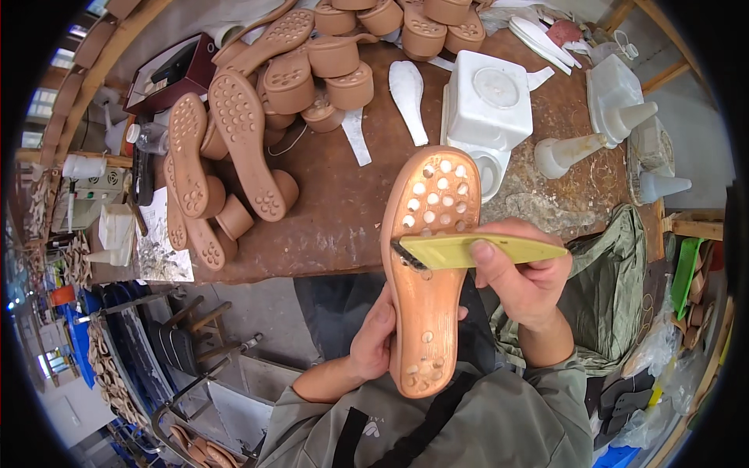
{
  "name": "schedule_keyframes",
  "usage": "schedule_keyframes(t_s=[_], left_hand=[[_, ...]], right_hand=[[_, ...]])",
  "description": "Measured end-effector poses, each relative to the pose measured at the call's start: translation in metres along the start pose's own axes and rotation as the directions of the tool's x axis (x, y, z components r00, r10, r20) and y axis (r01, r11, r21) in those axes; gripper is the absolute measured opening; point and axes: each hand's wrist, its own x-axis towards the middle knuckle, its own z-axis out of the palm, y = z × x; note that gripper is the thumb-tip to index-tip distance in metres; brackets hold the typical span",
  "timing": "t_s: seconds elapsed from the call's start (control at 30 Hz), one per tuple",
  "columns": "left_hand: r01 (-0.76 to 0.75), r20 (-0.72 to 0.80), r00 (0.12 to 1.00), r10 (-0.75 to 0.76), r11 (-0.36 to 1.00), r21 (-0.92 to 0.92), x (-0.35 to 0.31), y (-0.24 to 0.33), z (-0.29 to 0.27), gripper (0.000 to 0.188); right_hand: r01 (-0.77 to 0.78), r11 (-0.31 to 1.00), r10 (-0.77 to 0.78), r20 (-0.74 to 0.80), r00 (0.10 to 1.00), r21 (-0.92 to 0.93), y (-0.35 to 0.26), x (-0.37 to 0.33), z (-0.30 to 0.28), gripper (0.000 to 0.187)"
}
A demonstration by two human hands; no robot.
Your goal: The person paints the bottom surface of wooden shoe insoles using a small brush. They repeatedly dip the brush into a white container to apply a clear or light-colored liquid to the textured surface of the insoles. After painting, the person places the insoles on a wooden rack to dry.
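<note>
Head view: shoe sole (425, 304) is up in front of the person, over the lap, its holed toe end overlapping the near edge of the counter (335, 234). Left hand (373, 335) has a closed grip on it, thumb along the left side, a fingertip showing at the right side; the rest of the fingers are hidden beneath. Right hand (527, 277) has its grip clenched on a yellow-green brush (488, 249), thumb on top of the handle; the dark bristles (408, 256) meet the sole near its left edge, just below the toe holes. Surface is shiny, probably wet.

On the counter: white square tub (490, 109) past the toe end, nozzle bottle (573, 152) right of it, pile of brown soles (289, 86) at far left. Green cloth (601, 292) beside the right forearm.

Risks, as judged: sole could twist if brush pressure on its left edge beats the one-handed hold. Too much liquid on the bristles could fill holes or run over the rim. Left fingers could smear a coated side. Toe end could knock the tub if the sole gets pushed away. Loose cloth could snag the right forearm.
</note>
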Motion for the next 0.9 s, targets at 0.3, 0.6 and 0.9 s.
schedule_keyframes(t_s=[0.3,0.6,0.9], left_hand=[[-0.056,0.139,0.989,0.046,0.996,0.071,-0.023,0.004,0.006,0.078],[-0.129,0.21,0.973,0.093,0.979,0.16,-0.039,0.013,0.006,0.076],[-0.176,0.023,0.984,0.176,0.961,0.213,-0.055,0.017,0.021,0.08]], right_hand=[[0.231,0.966,-0.242,-0.094,0.966,-0.115,-0.019,-0.01,0.005,0.014],[0.396,0.91,-0.375,0.166,0.912,-0.122,-0.036,-0.032,0.01,0.015],[0.462,0.885,-0.437,0.236,0.868,-0.063,-0.047,-0.059,0.016,0.017]])
